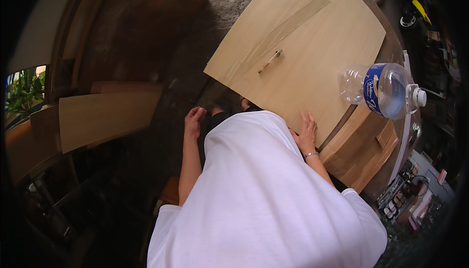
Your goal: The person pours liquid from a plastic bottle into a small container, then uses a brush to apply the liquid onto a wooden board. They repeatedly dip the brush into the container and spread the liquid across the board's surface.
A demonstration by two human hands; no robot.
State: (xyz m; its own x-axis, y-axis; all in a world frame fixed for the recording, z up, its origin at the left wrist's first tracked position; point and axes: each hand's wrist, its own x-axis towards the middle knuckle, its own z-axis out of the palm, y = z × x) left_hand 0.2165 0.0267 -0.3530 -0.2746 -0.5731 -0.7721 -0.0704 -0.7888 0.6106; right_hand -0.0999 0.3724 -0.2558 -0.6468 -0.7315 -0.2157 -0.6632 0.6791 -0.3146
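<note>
A thin, light wooden board (337, 28) lies in front of me. My right hand (307, 133) rests on its near edge with the fingers stretched out, a metal-banded watch or bracelet at the wrist. Off the board's near left corner, my left hand (195, 121) hangs in the air with its fingers curled together; whether anything is inside them is hidden. A slim pen-like tool (270, 61) lies on the middle of the board. Beyond it is a long, narrow, pale strip (305, 16), flat on the wood.
To the right stands a large clear plastic bottle (395, 92) with a blue label and white cap. A brown cardboard box (359, 145) sits beside the board. More wooden panels (107, 114) lean at the left. Tools and clutter (410, 194) fill the lower right.
</note>
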